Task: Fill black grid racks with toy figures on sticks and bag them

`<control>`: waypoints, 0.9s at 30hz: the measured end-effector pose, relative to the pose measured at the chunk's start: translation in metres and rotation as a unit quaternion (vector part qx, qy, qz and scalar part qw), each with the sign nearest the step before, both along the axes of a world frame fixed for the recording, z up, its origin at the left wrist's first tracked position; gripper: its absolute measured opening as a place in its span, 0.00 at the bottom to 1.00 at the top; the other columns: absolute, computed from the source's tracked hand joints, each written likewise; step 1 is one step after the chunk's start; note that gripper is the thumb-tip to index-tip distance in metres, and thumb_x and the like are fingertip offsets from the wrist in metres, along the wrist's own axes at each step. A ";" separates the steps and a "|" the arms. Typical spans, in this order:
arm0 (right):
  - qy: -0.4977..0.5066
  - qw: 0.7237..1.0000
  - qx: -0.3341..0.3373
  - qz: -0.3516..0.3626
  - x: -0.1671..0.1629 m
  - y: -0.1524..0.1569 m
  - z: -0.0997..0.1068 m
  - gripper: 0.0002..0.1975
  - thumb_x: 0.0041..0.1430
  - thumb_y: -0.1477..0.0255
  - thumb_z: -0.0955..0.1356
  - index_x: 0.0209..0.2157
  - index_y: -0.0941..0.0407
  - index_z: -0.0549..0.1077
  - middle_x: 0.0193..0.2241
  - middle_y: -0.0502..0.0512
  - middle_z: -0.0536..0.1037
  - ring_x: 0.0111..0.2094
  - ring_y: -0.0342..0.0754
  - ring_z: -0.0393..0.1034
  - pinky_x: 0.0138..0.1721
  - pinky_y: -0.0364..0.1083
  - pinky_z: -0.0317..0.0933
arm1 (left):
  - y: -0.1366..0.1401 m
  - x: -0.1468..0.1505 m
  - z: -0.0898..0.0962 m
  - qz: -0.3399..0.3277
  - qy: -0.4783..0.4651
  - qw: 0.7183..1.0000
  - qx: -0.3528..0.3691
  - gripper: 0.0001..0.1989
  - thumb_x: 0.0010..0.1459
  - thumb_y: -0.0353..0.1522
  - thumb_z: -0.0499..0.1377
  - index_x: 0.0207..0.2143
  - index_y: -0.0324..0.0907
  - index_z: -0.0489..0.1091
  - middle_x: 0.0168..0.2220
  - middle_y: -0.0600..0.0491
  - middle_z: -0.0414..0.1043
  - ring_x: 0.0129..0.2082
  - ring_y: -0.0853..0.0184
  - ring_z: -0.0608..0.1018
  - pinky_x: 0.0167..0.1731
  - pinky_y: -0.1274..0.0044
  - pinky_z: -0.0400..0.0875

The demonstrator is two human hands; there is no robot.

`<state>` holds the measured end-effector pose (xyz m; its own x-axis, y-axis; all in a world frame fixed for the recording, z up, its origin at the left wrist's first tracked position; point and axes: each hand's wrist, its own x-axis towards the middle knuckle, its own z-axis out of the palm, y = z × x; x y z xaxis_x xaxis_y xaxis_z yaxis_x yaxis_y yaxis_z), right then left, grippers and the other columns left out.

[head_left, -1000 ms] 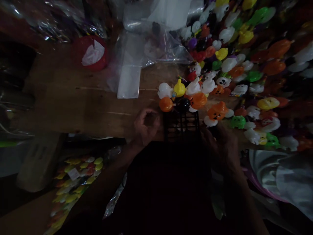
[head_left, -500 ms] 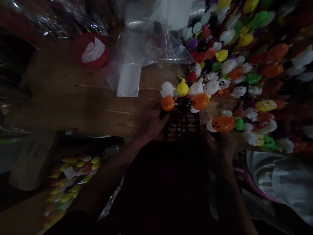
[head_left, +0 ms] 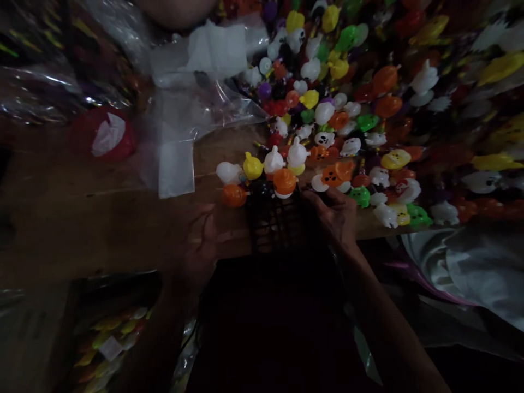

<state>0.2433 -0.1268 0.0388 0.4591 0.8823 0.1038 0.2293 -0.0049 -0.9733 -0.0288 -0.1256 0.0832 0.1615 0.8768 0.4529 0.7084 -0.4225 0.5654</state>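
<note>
My left hand [head_left: 198,237], smeared by motion, hovers over the table's front part. Its fingers look apart, with nothing visible in them. Right of it is a dark grid rack [head_left: 272,224], with small toys along its far end: a white one [head_left: 229,173], a yellow one [head_left: 252,166], an orange one [head_left: 234,195], a black one [head_left: 262,190] and another orange one [head_left: 284,182]. Beside the rack, my right hand [head_left: 333,213] is closed at the base of an orange toy with a black face [head_left: 333,174] and a white piece. The fingertips' exact grip is hidden.
A large heap of coloured toys [head_left: 323,113] covers the table's right side. Clear plastic bags [head_left: 176,169] lie at the back. A red bowl [head_left: 125,143] holds white paper. Below left sit more bagged toys [head_left: 108,327]; white cloth [head_left: 470,273] hangs at right.
My left hand has drawn away leftward from the rack. My right hand has moved the orange toy forward, toward the heap. The view has shifted to the right.
</note>
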 end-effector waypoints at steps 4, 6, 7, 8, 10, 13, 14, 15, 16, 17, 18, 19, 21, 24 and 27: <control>0.018 1.000 0.019 0.013 0.000 0.009 -0.007 0.09 0.54 0.63 0.74 0.33 0.53 0.82 0.33 0.50 0.82 0.36 0.49 0.74 0.43 0.51 0.69 | 0.007 0.028 0.055 -0.094 0.075 0.988 0.100 0.13 0.63 0.31 0.60 0.50 0.51 0.72 0.48 0.54 0.79 0.52 0.58 0.78 0.55 0.60 0.72; 0.012 1.000 0.018 0.016 0.001 0.011 -0.010 0.10 0.54 0.62 0.74 0.32 0.54 0.81 0.31 0.50 0.81 0.35 0.49 0.74 0.40 0.50 0.69 | 0.020 0.054 0.065 -0.135 0.092 0.978 0.133 0.11 0.64 0.32 0.61 0.49 0.46 0.73 0.48 0.53 0.80 0.51 0.59 0.78 0.54 0.63 0.73; 0.006 1.000 0.019 0.021 0.002 0.012 -0.011 0.10 0.54 0.61 0.74 0.31 0.54 0.81 0.31 0.50 0.81 0.34 0.49 0.74 0.40 0.49 0.69 | 0.027 0.066 0.066 -0.149 0.099 0.974 0.142 0.11 0.64 0.32 0.61 0.49 0.44 0.73 0.49 0.52 0.79 0.50 0.59 0.78 0.54 0.64 0.74; 0.002 0.999 0.022 0.024 0.003 0.012 -0.011 0.11 0.53 0.61 0.74 0.31 0.54 0.81 0.31 0.51 0.81 0.35 0.49 0.74 0.39 0.49 0.69 | 0.033 0.077 0.064 -0.157 0.107 0.971 0.143 0.12 0.64 0.32 0.61 0.50 0.42 0.73 0.51 0.50 0.79 0.51 0.59 0.78 0.54 0.64 0.73; 0.001 0.999 0.028 0.028 0.005 0.012 -0.009 0.11 0.53 0.61 0.74 0.32 0.54 0.81 0.32 0.51 0.82 0.35 0.49 0.74 0.40 0.49 0.69 | 0.042 0.090 0.059 -0.165 0.125 0.970 0.131 0.16 0.64 0.32 0.61 0.54 0.41 0.72 0.54 0.48 0.77 0.52 0.58 0.77 0.55 0.63 0.72; 0.039 0.999 0.008 0.003 0.006 0.011 -0.001 0.11 0.51 0.61 0.75 0.29 0.55 0.79 0.29 0.50 0.80 0.32 0.47 0.73 0.36 0.47 0.68 | 0.046 0.092 0.053 -0.178 0.136 0.967 0.122 0.18 0.64 0.31 0.60 0.56 0.41 0.70 0.54 0.48 0.76 0.53 0.58 0.76 0.57 0.64 0.70; 0.053 0.999 0.000 -0.012 0.007 0.011 0.002 0.11 0.50 0.61 0.75 0.27 0.55 0.78 0.27 0.50 0.80 0.30 0.46 0.72 0.34 0.46 0.67 | 0.046 0.091 0.053 -0.185 0.135 0.966 0.122 0.18 0.65 0.31 0.60 0.56 0.41 0.70 0.53 0.48 0.77 0.53 0.58 0.77 0.57 0.65 0.69; 0.063 0.998 -0.005 -0.025 0.007 0.010 0.005 0.12 0.49 0.61 0.75 0.26 0.56 0.77 0.25 0.50 0.79 0.29 0.46 0.71 0.32 0.45 0.66 | 0.045 0.090 0.054 -0.191 0.136 0.965 0.120 0.18 0.65 0.31 0.59 0.56 0.42 0.70 0.53 0.49 0.77 0.52 0.59 0.77 0.57 0.65 0.69; 0.069 0.997 -0.006 -0.037 0.007 0.010 0.007 0.12 0.49 0.62 0.75 0.25 0.55 0.77 0.25 0.50 0.78 0.28 0.45 0.70 0.31 0.45 0.65 | 0.045 0.089 0.055 -0.194 0.137 0.964 0.115 0.18 0.65 0.31 0.59 0.57 0.42 0.70 0.53 0.49 0.77 0.52 0.59 0.77 0.57 0.65 0.69; 0.071 0.997 -0.007 -0.041 0.007 0.010 0.009 0.11 0.49 0.62 0.75 0.25 0.55 0.77 0.25 0.50 0.78 0.28 0.45 0.70 0.30 0.45 0.65 | 0.045 0.088 0.056 -0.195 0.140 0.965 0.107 0.18 0.64 0.32 0.59 0.56 0.43 0.70 0.53 0.49 0.77 0.52 0.58 0.76 0.57 0.65 0.69; 0.071 0.997 -0.009 -0.040 0.006 0.010 0.010 0.11 0.49 0.62 0.75 0.25 0.55 0.77 0.25 0.50 0.78 0.28 0.45 0.70 0.31 0.45 0.66 | 0.046 0.088 0.056 -0.194 0.143 0.966 0.095 0.18 0.64 0.32 0.59 0.56 0.43 0.71 0.52 0.50 0.77 0.51 0.58 0.76 0.56 0.65 0.69; 0.071 0.997 -0.014 -0.035 0.005 0.010 0.010 0.10 0.50 0.62 0.75 0.26 0.55 0.77 0.26 0.50 0.79 0.29 0.46 0.71 0.31 0.45 0.66 | 0.046 0.088 0.056 -0.194 0.146 0.967 0.081 0.17 0.64 0.32 0.59 0.55 0.44 0.71 0.52 0.50 0.77 0.51 0.57 0.76 0.56 0.64 0.70; 0.064 0.998 -0.026 -0.014 0.003 0.010 0.007 0.10 0.51 0.62 0.74 0.29 0.55 0.79 0.28 0.51 0.81 0.31 0.48 0.74 0.35 0.47 0.68 | 0.047 0.089 0.056 -0.196 0.150 0.968 0.056 0.17 0.64 0.33 0.58 0.55 0.45 0.72 0.51 0.51 0.78 0.50 0.56 0.76 0.55 0.62 0.70; 0.023 0.999 -0.021 0.023 0.001 0.009 -0.001 0.10 0.55 0.61 0.73 0.32 0.53 0.81 0.33 0.51 0.83 0.36 0.49 0.76 0.40 0.49 0.70 | 0.046 0.089 0.053 -0.188 0.152 0.969 0.055 0.16 0.65 0.32 0.57 0.54 0.46 0.73 0.50 0.52 0.78 0.50 0.57 0.77 0.54 0.62 0.70; -0.046 0.998 -0.016 0.026 0.001 0.006 -0.008 0.10 0.56 0.60 0.73 0.32 0.52 0.81 0.31 0.49 0.82 0.34 0.48 0.75 0.39 0.49 0.70 | 0.045 0.088 0.051 -0.184 0.153 0.967 0.090 0.16 0.65 0.32 0.59 0.55 0.43 0.72 0.51 0.50 0.79 0.48 0.57 0.77 0.53 0.65 0.71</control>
